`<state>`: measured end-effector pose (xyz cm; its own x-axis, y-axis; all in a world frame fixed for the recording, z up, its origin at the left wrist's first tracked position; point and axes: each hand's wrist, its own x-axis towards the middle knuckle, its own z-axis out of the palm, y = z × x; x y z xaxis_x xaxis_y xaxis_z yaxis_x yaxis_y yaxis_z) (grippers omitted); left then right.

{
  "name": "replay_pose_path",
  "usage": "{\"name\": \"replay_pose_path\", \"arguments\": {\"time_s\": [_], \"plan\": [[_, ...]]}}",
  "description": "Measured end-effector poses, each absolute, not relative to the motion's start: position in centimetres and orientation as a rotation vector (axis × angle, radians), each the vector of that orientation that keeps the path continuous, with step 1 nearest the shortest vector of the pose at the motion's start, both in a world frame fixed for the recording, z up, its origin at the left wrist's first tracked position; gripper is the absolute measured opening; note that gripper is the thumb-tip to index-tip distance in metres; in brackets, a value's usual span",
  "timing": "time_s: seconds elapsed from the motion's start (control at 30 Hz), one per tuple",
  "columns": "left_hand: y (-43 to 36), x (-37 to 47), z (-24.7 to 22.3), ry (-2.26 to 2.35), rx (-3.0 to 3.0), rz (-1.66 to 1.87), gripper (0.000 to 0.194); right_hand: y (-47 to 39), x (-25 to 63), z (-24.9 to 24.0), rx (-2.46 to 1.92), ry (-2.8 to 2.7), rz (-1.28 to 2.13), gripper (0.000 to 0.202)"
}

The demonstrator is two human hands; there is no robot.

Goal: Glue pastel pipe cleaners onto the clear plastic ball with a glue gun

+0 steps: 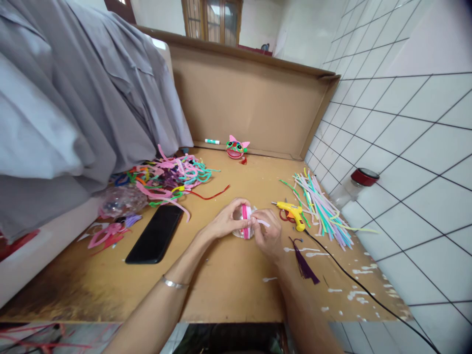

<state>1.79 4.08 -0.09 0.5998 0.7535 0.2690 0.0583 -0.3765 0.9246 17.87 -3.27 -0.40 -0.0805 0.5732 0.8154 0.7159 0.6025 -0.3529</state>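
In the middle of the table, my left hand (pixel 229 219) grips a small clear rounded piece with a pink-and-white band (pixel 246 223) across it. My right hand (pixel 268 233) is closed at the band's right side, its fingers pinching a short pale strip (pixel 263 223) that sticks out to the right. What the clear piece is cannot be made out, and my fingers partly cover it. Just right of my right hand lies a yellow hot glue gun (pixel 292 213). A purple tassel (pixel 304 263) lies below the glue gun.
Colourful pipe cleaners (pixel 180 172) are heaped at the left; a straighter bundle (pixel 322 206) lies right. A black phone (pixel 155 235) is left of my forearm. At the cardboard wall (pixel 254 93) sit a painted animal head (pixel 236 147) and a glue stick (pixel 212 141). A jar (pixel 350 189) stands right.
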Motion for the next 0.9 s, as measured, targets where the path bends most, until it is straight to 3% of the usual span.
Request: {"name": "replay_pose_path", "arguments": {"time_s": [0.43, 0.7, 0.9], "plan": [[4.6, 1.6, -1.0, 0.601, 1.879, 0.851, 0.051, -3.2, 18.0, -0.5, -1.062, -1.705, -0.104, 0.014], [4.7, 1.8, -1.1, 0.669, 2.012, 0.835, 0.089, -3.1, 17.9, -0.4, -1.082, -1.667, -0.102, 0.015], [4.0, 2.4, -0.8, 0.735, 2.065, 0.909, 0.07, -3.0, 17.9, -0.4, -1.087, -1.667, -0.14, 0.014]]}}
